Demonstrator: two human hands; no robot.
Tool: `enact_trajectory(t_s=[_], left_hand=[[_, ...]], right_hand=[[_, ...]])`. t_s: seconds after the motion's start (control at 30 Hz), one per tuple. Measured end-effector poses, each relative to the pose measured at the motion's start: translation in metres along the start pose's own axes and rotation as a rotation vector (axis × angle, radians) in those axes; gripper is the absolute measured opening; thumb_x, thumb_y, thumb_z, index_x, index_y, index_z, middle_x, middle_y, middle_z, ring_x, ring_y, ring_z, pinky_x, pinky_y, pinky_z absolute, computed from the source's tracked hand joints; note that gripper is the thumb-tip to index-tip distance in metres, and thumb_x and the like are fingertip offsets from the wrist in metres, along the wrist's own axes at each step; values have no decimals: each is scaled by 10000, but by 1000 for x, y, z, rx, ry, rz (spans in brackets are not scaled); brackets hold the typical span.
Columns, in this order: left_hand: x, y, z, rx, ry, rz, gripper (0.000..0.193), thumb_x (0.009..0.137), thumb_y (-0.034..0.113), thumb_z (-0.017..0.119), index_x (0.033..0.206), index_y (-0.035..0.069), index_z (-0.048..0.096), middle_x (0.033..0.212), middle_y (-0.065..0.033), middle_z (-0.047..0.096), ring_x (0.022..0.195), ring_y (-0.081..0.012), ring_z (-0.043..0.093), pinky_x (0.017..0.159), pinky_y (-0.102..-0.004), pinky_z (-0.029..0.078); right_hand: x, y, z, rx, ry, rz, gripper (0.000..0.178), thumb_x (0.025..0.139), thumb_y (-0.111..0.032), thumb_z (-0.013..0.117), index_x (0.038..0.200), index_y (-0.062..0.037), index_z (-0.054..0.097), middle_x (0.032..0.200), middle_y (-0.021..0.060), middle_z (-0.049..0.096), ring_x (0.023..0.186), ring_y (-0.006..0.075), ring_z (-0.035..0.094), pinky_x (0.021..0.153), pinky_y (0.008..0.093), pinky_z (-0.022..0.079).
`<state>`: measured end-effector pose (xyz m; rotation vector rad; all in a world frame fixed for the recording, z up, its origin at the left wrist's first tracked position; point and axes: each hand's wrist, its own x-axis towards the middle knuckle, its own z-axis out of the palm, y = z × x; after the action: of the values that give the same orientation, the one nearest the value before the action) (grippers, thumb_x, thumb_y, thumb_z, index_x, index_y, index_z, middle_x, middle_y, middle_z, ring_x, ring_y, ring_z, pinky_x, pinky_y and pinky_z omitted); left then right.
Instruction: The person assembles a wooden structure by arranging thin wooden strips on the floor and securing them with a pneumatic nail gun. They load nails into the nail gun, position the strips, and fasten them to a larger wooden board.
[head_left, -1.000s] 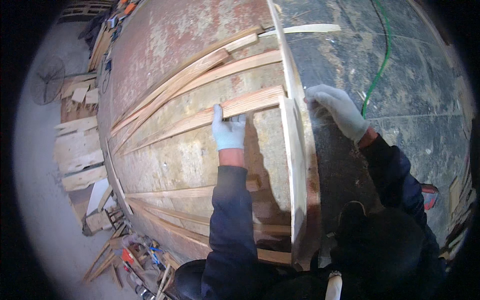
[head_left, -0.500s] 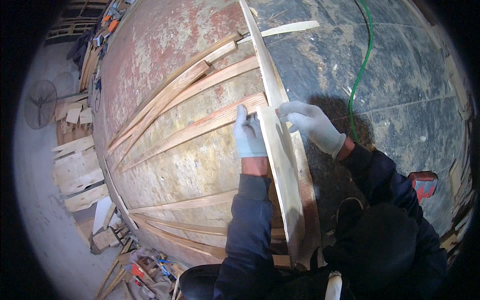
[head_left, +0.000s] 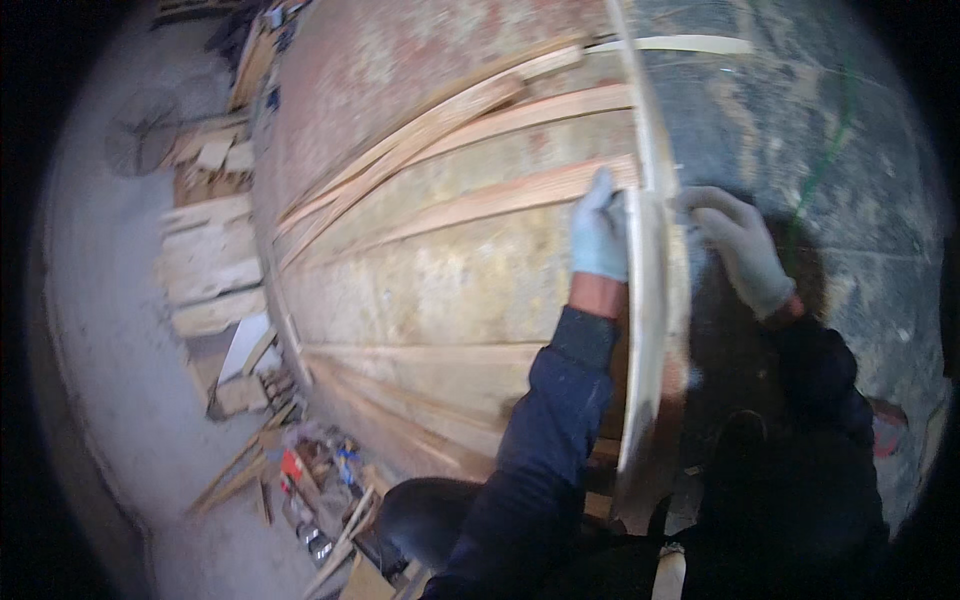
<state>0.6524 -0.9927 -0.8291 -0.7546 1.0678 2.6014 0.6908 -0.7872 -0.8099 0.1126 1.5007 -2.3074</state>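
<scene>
A long pale wooden board (head_left: 645, 300) stands on edge in front of me, running away from my body. My left hand (head_left: 600, 235), in a white and pale-blue glove, is closed against its left side with the thumb up; some fingers are hidden at the board's edge. On the right side my right hand (head_left: 742, 245), gloved too, has its fingertips pinched together close to the board. Whatever they hold is too small and blurred to make out. Just beyond my left hand ends a wooden strip (head_left: 500, 200).
More wooden strips (head_left: 430, 130) lie fanned across the worn panel (head_left: 430, 290) at left. Scrap boards (head_left: 215, 260) and cluttered tools (head_left: 320, 470) sit on the floor further left. A green hose (head_left: 825, 160) crosses the dark surface at right, and a red object (head_left: 887, 428) lies near my right arm.
The whole view has shifted, so the board and both hands appear further right, and the picture is blurrier. Both hands stay at the same part of the board, the right fingertips slightly further off.
</scene>
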Motion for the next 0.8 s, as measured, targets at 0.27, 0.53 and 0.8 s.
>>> enact_trajectory(t_s=[0.27,0.53,0.8], left_hand=[[47,158,-49,-227,-95,-19,346,940,92,668,1226,-78,570,1335,-270,590,1273,-418,548,1147,-572,409],[68,115,-52,50,16,-4,339,954,168,666,1236,-10,605,1285,-270,633,1233,-438,596,1099,-584,460],[18,-9,-36,48,51,-131,332,988,227,661,1230,3,622,1066,-125,716,955,-263,704,865,-369,590]], right_hand=[[-23,11,-24,-140,50,90,388,1032,-320,548,1270,-33,654,1205,63,660,1079,142,600,935,321,499],[-21,31,-18,-72,16,150,275,1034,-202,533,1163,-14,686,1108,41,690,995,128,638,881,290,519],[-53,16,-37,3,228,191,269,1012,-239,586,1066,-4,706,997,50,700,901,132,640,800,303,521]])
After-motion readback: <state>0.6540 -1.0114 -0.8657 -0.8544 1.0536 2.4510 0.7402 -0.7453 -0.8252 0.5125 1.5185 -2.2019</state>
